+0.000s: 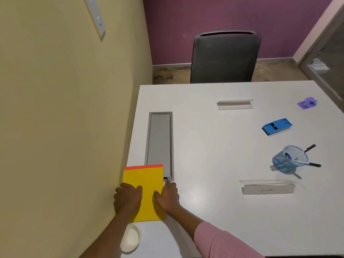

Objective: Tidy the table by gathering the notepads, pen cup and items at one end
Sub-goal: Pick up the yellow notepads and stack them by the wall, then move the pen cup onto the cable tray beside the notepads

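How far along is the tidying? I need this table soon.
Early stage. Done: the yellow notepad lies at the wall end, beside a white bowl. In hand: the left hand and right hand press flat on it, apparently squaring it. Left: the pen cup, blue stapler, purple item and two clear holders remain scattered opposite.

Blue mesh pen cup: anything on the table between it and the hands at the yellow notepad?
Nothing visible. Bare white table lies between the blue mesh pen cup and the hands; the clear acrylic name stand sits nearer, just off that line.
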A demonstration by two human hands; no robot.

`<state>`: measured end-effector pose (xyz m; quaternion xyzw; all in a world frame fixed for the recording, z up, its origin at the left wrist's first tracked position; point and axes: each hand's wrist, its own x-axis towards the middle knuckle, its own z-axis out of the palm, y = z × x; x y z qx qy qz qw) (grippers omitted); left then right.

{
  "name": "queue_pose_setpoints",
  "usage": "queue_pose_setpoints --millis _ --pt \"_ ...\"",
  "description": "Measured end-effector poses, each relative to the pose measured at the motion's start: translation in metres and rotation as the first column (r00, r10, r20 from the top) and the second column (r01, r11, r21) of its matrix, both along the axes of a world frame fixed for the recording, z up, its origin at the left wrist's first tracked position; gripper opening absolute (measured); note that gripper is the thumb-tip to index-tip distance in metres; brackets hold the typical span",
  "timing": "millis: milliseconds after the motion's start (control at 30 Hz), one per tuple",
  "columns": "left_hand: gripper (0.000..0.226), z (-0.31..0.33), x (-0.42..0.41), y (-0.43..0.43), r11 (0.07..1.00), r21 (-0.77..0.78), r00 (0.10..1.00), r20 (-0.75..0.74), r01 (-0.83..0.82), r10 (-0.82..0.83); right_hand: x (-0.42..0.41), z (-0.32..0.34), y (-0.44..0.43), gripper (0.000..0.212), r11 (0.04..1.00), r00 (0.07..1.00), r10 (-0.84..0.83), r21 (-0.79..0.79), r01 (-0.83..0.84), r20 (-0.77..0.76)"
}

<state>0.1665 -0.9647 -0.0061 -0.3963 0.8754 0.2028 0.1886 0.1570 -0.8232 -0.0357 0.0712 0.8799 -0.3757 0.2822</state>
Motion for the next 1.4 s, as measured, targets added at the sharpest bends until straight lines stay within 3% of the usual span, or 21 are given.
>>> queue_pose_setpoints --millis 300,533,900,1233,1400 --pt "0.063 0.026 -0.03 0.062 0.971 -0.08 0.971 -0.053 0.226 -0.231 -0.015 0.026 0.055 0.063 0.979 0.975 -0.203 -0.027 0.201 -0.096" --pt "0.058 0.042 -0.058 0.135 0.896 -0.114 0.879 -0.176 0.428 -0.442 -0.024 0.056 0.122 0.061 0.915 0.901 -0.403 -0.083 0.395 -0.163" --pt "0.054 0.061 -0.104 0.271 0.711 -0.118 0.652 -0.318 0.693 -0.688 -0.038 0.086 0.255 0.054 0.742 0.702 -0.664 -0.112 0.661 -0.256" --pt "0.056 0.066 -0.148 0.375 0.565 -0.052 0.51 -0.368 0.824 -0.777 -0.041 0.093 0.371 0.037 0.515 0.458 -0.84 -0.163 0.841 -0.291" --pt "0.057 0.06 -0.173 0.416 0.487 -0.005 0.435 -0.444 0.873 -0.784 -0.043 0.088 0.412 0.045 0.415 0.372 -0.892 -0.141 0.899 -0.258"
